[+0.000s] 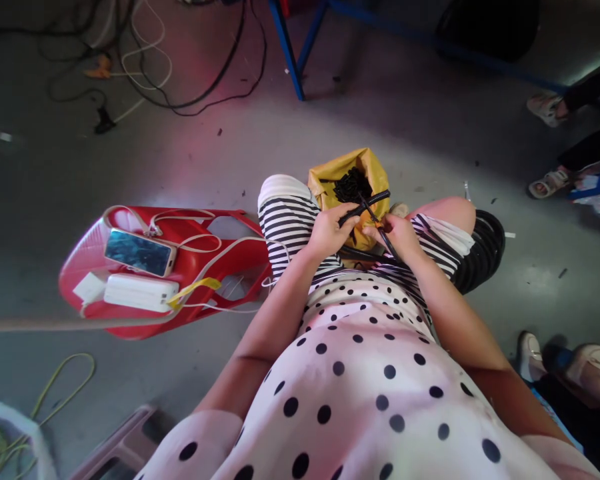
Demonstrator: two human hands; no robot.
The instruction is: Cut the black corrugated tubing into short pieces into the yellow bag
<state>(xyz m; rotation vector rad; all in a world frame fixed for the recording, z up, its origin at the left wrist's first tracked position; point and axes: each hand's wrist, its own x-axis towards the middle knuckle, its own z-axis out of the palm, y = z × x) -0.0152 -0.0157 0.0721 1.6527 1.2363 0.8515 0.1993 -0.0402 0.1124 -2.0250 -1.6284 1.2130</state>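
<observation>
My left hand (331, 231) is closed around a black corrugated tube (379, 197), which slants up to the right in front of the yellow bag. The fingers of my right hand (399, 235) pinch a thin black strip (368, 208) that crosses the tube. A small orange bit (379, 225) shows by my right fingertips; its kind is too small to tell. Just beyond both hands, between my knees, stands the open yellow bag (325, 180), with a heap of small black pieces (353, 185) inside. More black tube (360, 255) runs across my lap below my hands.
A red plastic stool (200, 267) at my left carries a phone (140, 252) and a white power bank (141, 293). Cables (180, 103) lie on the floor ahead. A black tube coil (485, 250) is beside my right knee. Other people's feet (550, 183) are at right.
</observation>
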